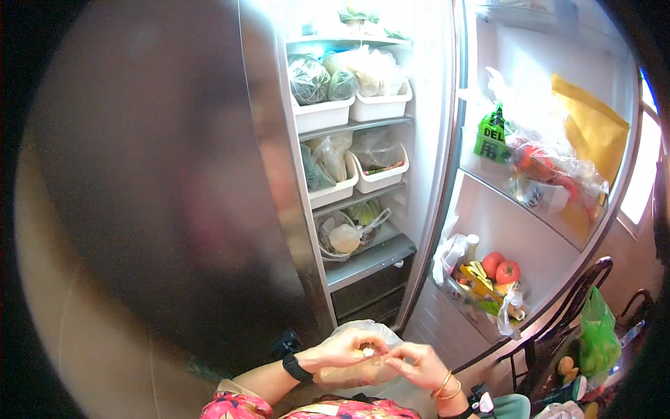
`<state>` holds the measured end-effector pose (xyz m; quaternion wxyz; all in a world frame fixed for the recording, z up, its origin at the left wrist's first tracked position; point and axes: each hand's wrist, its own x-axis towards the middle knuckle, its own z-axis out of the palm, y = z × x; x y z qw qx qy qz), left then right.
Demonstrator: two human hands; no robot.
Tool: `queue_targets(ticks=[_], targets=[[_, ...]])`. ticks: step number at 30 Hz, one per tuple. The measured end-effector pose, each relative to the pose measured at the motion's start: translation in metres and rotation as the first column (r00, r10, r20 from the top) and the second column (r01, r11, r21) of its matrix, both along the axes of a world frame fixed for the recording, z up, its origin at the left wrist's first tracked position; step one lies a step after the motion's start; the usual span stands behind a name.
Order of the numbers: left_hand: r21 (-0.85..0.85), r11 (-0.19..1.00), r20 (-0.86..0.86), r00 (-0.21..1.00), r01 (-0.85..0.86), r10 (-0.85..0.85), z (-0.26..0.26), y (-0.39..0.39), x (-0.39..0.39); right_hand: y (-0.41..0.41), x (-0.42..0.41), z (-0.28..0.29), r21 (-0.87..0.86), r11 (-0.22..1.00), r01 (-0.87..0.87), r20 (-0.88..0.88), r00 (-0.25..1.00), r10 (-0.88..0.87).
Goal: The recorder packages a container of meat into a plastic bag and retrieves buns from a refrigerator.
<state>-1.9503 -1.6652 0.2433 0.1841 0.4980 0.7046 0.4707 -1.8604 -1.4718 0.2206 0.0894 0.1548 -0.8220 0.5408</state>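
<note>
Before an open refrigerator (369, 263), both hands meet at the top of a translucent plastic bag (361, 373) hanging close to the body. My left hand (353, 346) has its fingers curled around a small whitish bit, perhaps the gathered neck of the bag. My right hand (416, 362), with bracelets at the wrist, pinches thumb and fingers close to the left fingertips, at the bag's upper part. The bag's contents cannot be made out.
White bins (324, 116) with bagged vegetables fill the shelves. The opened door (426, 309) at right holds tomatoes (507, 272), bagged food and a yellow envelope (591, 120). A dark chair (565, 309) and a green bag (596, 335) stand beyond. A dark closed door panel (157, 183) spans the left.
</note>
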Motion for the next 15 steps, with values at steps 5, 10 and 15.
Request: queue_targets(ticks=[5, 10, 15], targets=[[-0.157, 0.988, -0.504, 0.861, -0.011, -0.071, 0.041, 0.004, 0.009, -0.009, -0.039, 0.007, -0.13, 0.98, -0.15, -0.16, 0.979, 0.128], [0.137, 0.987, -0.808, 0.566, -0.086, 0.162, 0.035, 0.002, 0.019, -0.012, -0.04, 0.006, -0.496, 0.772, -0.399, 0.067, 0.868, 0.492], [0.048, 0.966, -0.808, 0.558, -0.255, 0.187, 0.032, -0.013, 0.028, -0.011, -0.027, -0.007, -0.381, 0.903, -0.197, 0.165, 0.947, 0.276]])
